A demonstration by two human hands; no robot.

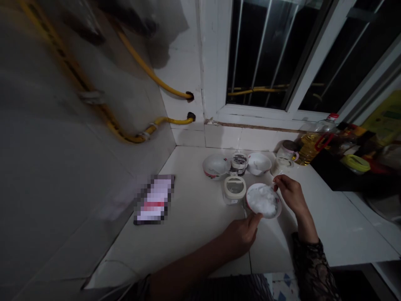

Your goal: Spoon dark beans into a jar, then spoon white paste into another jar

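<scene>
Both my hands are at a small bowl (263, 200) filled with white powder, standing on the white counter (194, 217). My left hand (242, 234) pinches the bowl's near rim with closed fingers. My right hand (290, 192) touches the far right rim, with its fingers curled over the edge. Just left of the bowl stands a clear lidded jar (234, 189). Behind it are two white bowls (216, 166) (258, 163) with a dark-banded cup (239, 162) between them.
A phone (154, 200) lies on the counter's left side near the tiled wall. A mug (286, 155), an oil bottle (313, 142) and other bottles stand at the right by a dark stove edge (338, 177). Yellow gas hoses (150, 127) run along the wall below a barred window.
</scene>
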